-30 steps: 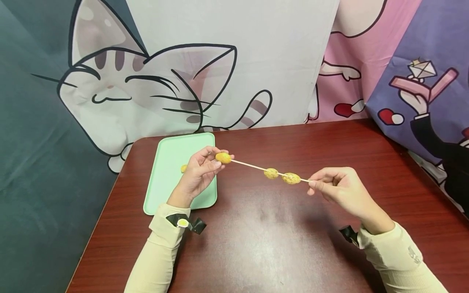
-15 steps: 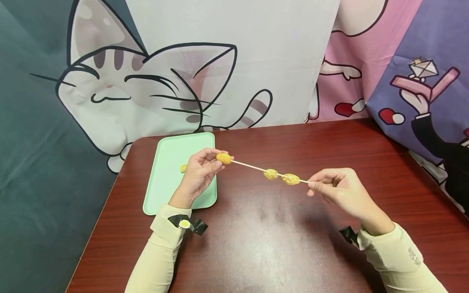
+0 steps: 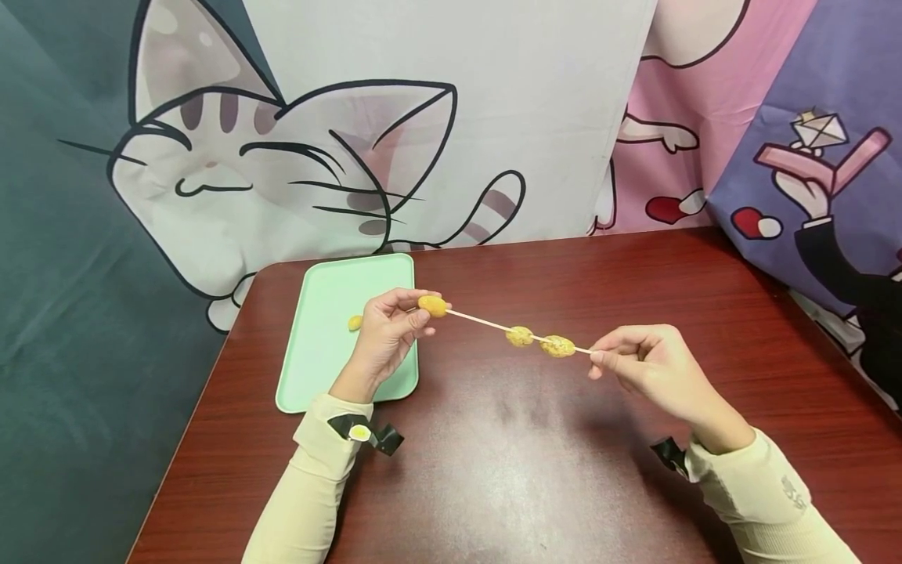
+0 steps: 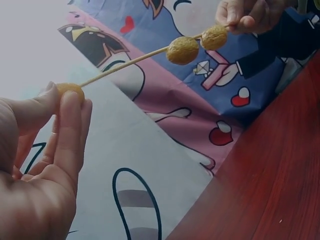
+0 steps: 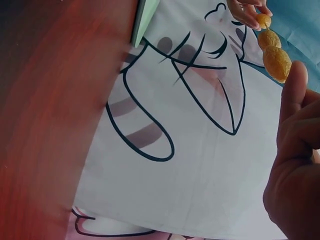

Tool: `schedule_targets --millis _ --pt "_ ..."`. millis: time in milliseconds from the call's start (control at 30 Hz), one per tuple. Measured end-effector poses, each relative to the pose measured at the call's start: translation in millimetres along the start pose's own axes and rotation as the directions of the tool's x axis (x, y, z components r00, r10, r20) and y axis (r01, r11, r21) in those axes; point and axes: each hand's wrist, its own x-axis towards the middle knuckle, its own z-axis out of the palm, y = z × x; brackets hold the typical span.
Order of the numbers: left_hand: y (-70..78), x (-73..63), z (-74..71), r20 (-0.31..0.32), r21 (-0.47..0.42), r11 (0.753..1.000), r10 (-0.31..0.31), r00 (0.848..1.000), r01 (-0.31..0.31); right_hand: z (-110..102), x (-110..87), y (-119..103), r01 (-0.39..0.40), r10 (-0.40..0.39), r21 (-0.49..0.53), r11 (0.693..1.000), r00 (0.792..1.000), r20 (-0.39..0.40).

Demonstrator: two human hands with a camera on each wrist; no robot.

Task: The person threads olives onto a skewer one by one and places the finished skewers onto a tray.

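A thin wooden skewer [image 3: 479,319] runs slantwise between my two hands, raised over the table. My left hand [image 3: 384,337] pinches a smooth yellow oval ball [image 3: 432,305] between thumb and fingers at the skewer's left end; the tip there is hidden. Farther right, two more yellow balls with speckled, wrinkled skin are threaded on the stick: a smaller ball [image 3: 520,336] and a longer ball [image 3: 557,346]. Just beyond the longer one, my right hand [image 3: 655,364] grips the skewer's right end between thumb and fingertips. In the left wrist view, a bare stretch of stick separates the pinched ball from the threaded pair.
A pale green tray [image 3: 317,360] lies at the table's back left, partly behind my left hand, with a small yellow piece [image 3: 355,323] on it. The dark red wooden table [image 3: 493,470] meets a cartoon-printed cloth [image 3: 550,117] at the back.
Both hands keep the same hold. The left hand has drifted very slightly right and down, and the right hand slightly left.
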Motion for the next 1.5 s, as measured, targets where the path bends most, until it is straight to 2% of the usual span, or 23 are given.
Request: schedule_targets --millis 400,867,1233,1500 --pt "-6.0 0.3 9.6 0.004 -0.029 0.998 0.058 0.998 -0.058 4.9 1.5 0.5 -0.006 0.005 0.035 0.999 1.000 0.022" --pt "-9.9 -1.3 12.7 0.008 -0.048 0.996 0.075 0.997 -0.075 10.2 4.1 0.1 -0.021 0.020 0.059 0.998 1.000 0.016" --pt "-11.5 -0.5 13.9 -0.020 -0.035 0.997 0.072 0.997 -0.073 13.2 8.0 -1.1 -0.041 0.041 0.038 0.998 0.999 -0.009" --pt "-14.6 0.1 13.8 -0.014 -0.054 0.996 0.076 0.997 -0.077 14.1 11.6 -1.3 -0.054 0.055 0.039 0.998 0.998 -0.009"
